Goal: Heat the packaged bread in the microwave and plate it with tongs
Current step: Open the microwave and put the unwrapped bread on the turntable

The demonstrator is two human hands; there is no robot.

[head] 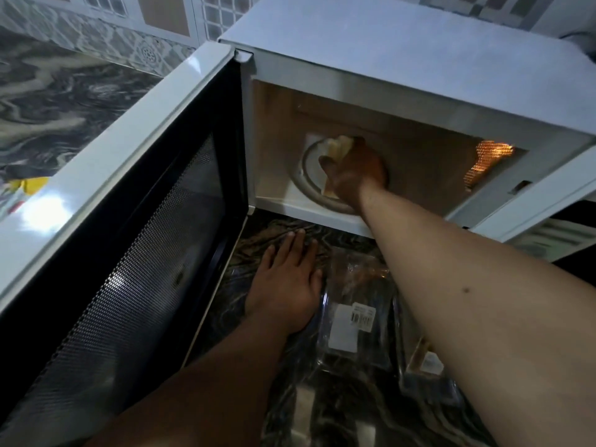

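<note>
The white microwave (403, 53) stands with its door (135, 201) swung wide to the left and its inside lamp lit. My right hand (353, 174) reaches into the cavity and grips a pale piece of bread (338, 146) over the round turntable plate (309, 185). My left hand (287, 282) lies flat with straight fingers on the dark marbled counter in front of the microwave. Beside it lies a clear plastic bread package (354, 317) with a white barcode label, partly under my right forearm.
The open door blocks the left side of the counter (322, 398). A yellow and white wrapper (22, 188) lies far left behind the door. A tiled wall (129, 37) runs along the back. A shiny tray edge (419, 359) shows under my right arm.
</note>
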